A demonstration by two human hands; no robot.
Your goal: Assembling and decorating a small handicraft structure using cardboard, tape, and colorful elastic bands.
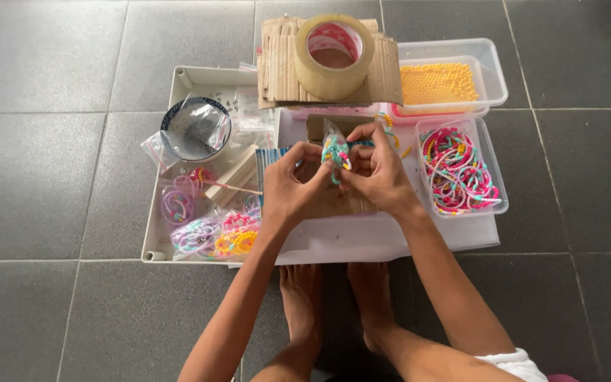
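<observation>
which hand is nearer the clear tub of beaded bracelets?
Right. The right hand sits just beside the bracelet tub; the left hand is farther off, beyond the small bead packet.

Left hand and right hand pinch small clear bead packet above cardboard; tape roll behind.

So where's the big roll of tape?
In the head view, the roll of tape sits at the top centre on a stack of cardboard pieces, just left of the clear tub of orange beads.
</observation>
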